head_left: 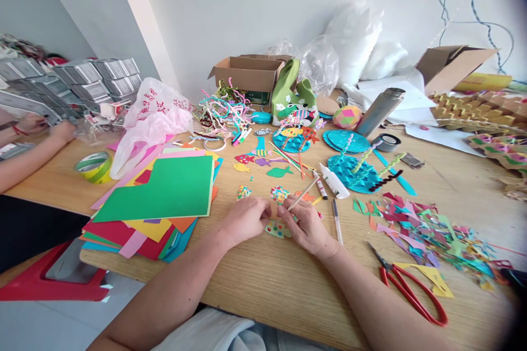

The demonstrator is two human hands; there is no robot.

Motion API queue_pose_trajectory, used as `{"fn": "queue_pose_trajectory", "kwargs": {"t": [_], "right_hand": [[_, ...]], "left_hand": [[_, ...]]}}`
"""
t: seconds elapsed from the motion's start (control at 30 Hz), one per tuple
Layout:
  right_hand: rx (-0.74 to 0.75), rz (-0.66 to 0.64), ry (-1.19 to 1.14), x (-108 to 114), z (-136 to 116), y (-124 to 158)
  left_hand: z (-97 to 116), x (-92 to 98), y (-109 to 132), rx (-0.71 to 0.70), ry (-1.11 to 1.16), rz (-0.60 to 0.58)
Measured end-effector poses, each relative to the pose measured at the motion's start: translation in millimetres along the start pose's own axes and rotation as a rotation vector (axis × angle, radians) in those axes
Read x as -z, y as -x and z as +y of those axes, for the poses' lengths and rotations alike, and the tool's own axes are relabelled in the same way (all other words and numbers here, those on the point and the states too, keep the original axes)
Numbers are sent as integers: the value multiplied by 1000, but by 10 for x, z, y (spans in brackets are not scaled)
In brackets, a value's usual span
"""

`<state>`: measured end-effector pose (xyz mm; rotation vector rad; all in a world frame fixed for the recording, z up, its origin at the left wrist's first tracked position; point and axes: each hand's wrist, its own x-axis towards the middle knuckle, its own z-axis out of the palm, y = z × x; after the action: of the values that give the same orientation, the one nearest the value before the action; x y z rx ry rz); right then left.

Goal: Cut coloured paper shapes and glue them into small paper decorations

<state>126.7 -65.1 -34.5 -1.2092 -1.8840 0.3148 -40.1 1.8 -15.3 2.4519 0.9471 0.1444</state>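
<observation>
My right hand [308,226] grips a thin pale stick [303,193], which slants up to the right. My left hand [250,219] is curled with its fingertips pressed together; whatever it may hold is hidden. Between the two hands a light green paper cutout [275,229] with coloured dots lies on the table, partly covered by the right hand. Just beyond the fingers are two small piles of paper dots, one on the left [244,192] and one on the right [280,193]. Several paper fish lie further off, among them a green fish [280,171] and a yellow fish [241,167].
Coloured paper sheets [164,189] are stacked at left, near a tape roll [94,166]. Right of my hands lie a white glue bottle [334,181], a pen [337,222], red-handled scissors [407,285] and paper scraps [436,230]. A metal flask [381,111] stands behind. A co-worker's hands [61,131] are at far left.
</observation>
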Motion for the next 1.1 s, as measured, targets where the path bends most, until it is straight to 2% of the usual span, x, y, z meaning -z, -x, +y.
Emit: {"fn": "queue_pose_trajectory", "kwargs": {"t": [1.1], "right_hand": [[-3, 16, 16, -1, -12, -4]], "left_hand": [[-20, -15, -3, -6, 13, 10]]}}
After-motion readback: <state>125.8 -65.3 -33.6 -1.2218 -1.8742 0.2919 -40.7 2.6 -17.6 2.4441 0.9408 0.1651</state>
